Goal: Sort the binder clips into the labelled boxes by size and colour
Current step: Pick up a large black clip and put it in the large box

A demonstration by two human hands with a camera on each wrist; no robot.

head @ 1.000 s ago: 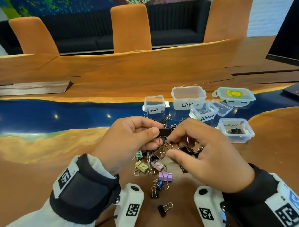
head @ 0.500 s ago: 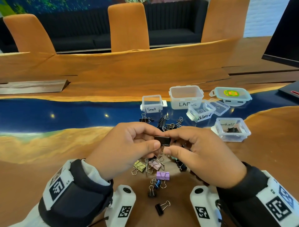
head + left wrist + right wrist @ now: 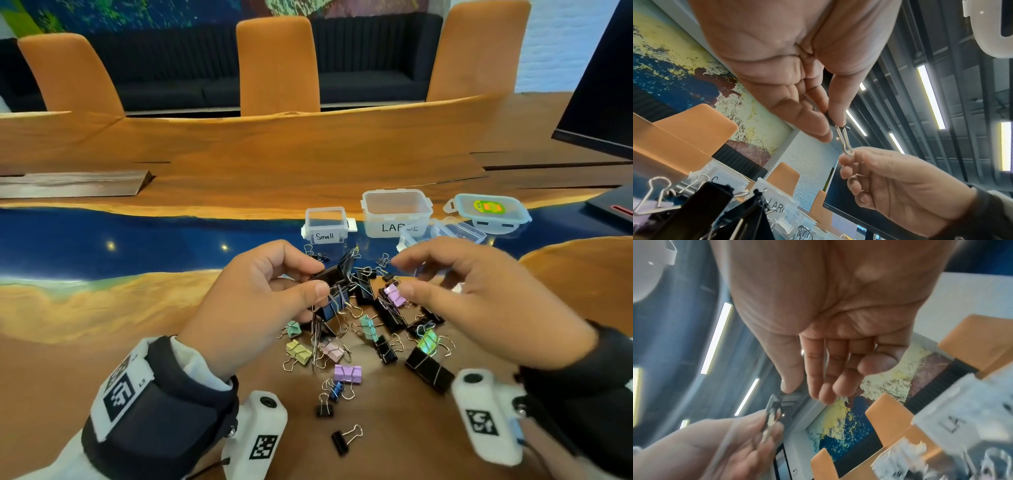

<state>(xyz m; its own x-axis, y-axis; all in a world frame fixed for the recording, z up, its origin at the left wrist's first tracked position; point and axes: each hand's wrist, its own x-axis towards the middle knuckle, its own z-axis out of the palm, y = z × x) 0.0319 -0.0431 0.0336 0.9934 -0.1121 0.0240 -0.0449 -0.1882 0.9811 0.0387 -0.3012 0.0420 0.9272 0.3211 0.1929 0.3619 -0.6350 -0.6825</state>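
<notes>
My left hand (image 3: 320,279) pinches a black binder clip (image 3: 330,274) between thumb and forefinger, just above the pile of loose clips (image 3: 368,327). In the left wrist view the clip's wire handle (image 3: 843,139) sticks out from my left hand (image 3: 835,129) and reaches the fingertips of my right hand (image 3: 846,160). My right hand (image 3: 404,275) hovers to the right of the clip, fingers loosely spread and holding nothing. The right wrist view shows my right hand (image 3: 805,394) with relaxed fingers. The pile mixes black, purple, green, yellow, pink and blue clips.
Clear boxes stand behind the pile: one labelled Small (image 3: 327,226), one labelled Large (image 3: 395,214), and another box (image 3: 411,236) partly hidden by my right hand. A teal-rimmed lid (image 3: 489,210) lies at the back right. Orange chairs (image 3: 277,65) line the table's far side.
My right hand has let go of the black clip and drawn away to the right, fingers spread. My left hand keeps its pinch on the clip.
</notes>
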